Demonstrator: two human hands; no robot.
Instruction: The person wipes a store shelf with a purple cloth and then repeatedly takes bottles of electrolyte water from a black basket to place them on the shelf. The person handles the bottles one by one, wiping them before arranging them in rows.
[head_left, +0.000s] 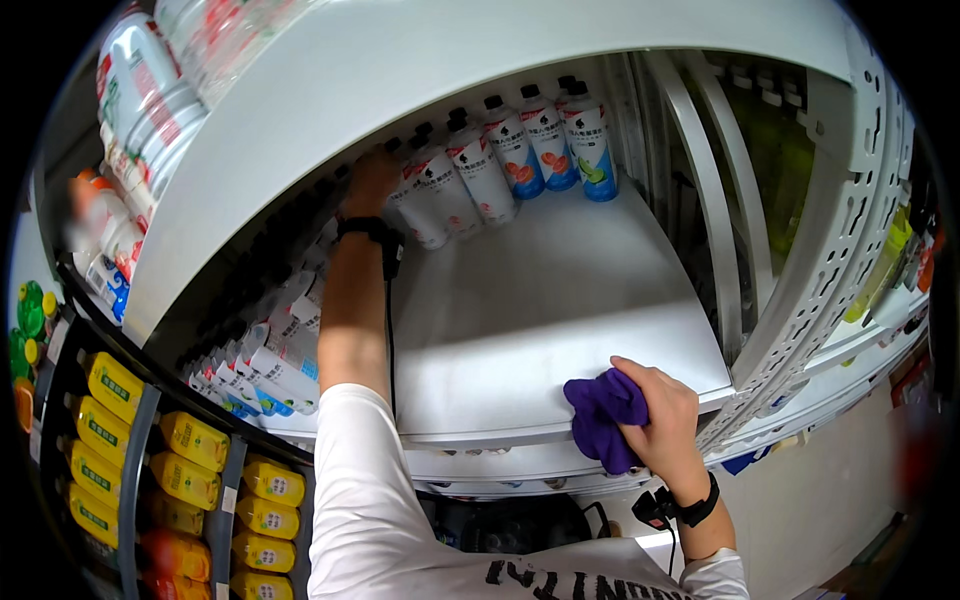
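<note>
My left hand (373, 180) reaches deep onto a white metal shelf (525, 300), at the black cap of a white plastic drink bottle (420, 214); the hand is blurred and dim, so its grip cannot be made out. Beside it, more black-capped bottles stand upright along the back, some with blue bases and printed fruit, such as the rightmost bottle (591, 142). My right hand (664, 420) holds a crumpled purple cloth (607, 420) over the shelf's front edge. Each wrist wears a black strap with a small device and a cable.
More white bottles (281, 367) crowd the shelf left of my left arm. Slotted white uprights (840, 240) and curved bars (705, 180) bound the right side. A white panel (450, 45) arches above. At lower left, a rack holds yellow bottles (105, 431). A black object (517, 525) lies below the shelf.
</note>
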